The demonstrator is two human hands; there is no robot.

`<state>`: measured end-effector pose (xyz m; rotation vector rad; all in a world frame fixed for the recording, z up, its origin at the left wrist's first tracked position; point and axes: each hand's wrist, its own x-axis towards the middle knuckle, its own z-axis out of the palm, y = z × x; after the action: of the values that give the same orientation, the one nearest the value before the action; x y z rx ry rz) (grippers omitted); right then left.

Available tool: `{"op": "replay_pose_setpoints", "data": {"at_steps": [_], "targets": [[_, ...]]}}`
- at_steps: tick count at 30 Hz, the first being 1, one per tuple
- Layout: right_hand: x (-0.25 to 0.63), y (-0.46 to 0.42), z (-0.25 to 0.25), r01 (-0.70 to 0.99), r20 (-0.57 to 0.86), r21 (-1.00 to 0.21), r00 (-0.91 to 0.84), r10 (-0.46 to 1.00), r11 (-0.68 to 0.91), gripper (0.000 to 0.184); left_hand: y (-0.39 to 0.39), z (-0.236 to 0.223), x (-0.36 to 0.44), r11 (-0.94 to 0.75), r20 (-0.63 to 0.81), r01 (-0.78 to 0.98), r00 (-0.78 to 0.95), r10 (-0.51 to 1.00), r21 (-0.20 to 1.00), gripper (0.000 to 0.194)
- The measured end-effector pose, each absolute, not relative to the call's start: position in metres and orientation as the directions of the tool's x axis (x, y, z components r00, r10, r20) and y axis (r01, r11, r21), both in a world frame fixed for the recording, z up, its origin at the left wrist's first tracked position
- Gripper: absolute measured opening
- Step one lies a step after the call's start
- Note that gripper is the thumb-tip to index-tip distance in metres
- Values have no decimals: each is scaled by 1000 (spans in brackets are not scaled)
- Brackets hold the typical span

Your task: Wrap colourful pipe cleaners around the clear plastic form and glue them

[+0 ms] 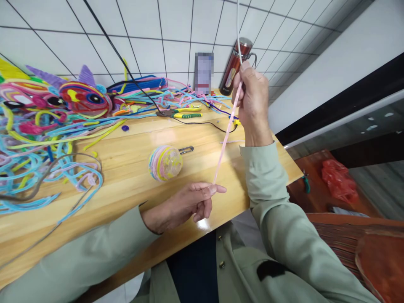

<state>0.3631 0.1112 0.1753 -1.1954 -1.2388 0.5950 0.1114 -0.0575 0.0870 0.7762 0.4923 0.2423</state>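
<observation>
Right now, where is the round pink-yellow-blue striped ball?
Left of centre in the head view, the ball lies on the light wooden table beyond the left hand, beside a grey metal clip.

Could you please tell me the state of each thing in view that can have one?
Pink strip: straight, slanting between both hands
Left hand: pinching the strip's lower end
Right hand: raised, closed around the strip
Striped ball: resting, unheld
Pliers: lying flat, unheld
Phone: propped upright, screen lit
Red flask: standing, lid on
Red plastic bag: crumpled
</observation>
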Motion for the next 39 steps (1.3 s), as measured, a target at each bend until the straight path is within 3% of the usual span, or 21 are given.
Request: {"op": "replay_pose_setpoints", "data": {"at_steps": [5, 10, 13, 15, 17, 19, 21, 23, 28, 33, 39], "targets": [[366, 114, 174, 267, 397, -906, 265, 879, 329, 71, -57, 89, 114, 711, -380, -69, 807, 452, 700, 64], [371, 114, 176, 356, 420, -884, 317, 850, 304, 60, -57, 89, 116, 710, -355, -153, 782, 512, 687, 55], [361, 90, 188, 600, 678, -675, 276, 681, 429, 27, -58, 89, 115, 680, -367, -127, 763, 532, 722, 48], [348, 58, 200, 717, 815, -485, 163, 556, 501, 24, -58, 88, 114, 660, -383, -93, 751, 538, 746, 44], [332, 22, 209, 703, 752, -494, 49, 657, 512, 20, -57, 87, 114, 635, -389, -58, 745, 541, 771, 43], [318, -10, 209, 590, 611, -554, -191, 768, 588, 19, -57, 87, 114, 609, -381, -49, 739, 555, 791, 42], [311, -30, 199, 522, 415, -608, -433, 800, 598, 26, -56, 89, 114, 586, -356, -68, 735, 577, 808, 40], [309, -36, 183, 493, 256, -669, -550, 795, 556, 29, -55, 92, 116, 549, -329, -87, 719, 612, 831, 39], [314, -25, 158, 544, -26, -732, -624, 781, 411, 26, -52, 100, 119, 531, -357, -27, 711, 606, 847, 40], [323, -15, 159, 550, -127, -729, -693, 710, 406, 28, -51, 99, 114, 535, -338, -35, 740, 582, 844, 44], [334, -7, 158, 447, -174, -813, -799, 576, 373, 22, -52, 95, 102, 509, -382, 74, 753, 535, 858, 56]]}}
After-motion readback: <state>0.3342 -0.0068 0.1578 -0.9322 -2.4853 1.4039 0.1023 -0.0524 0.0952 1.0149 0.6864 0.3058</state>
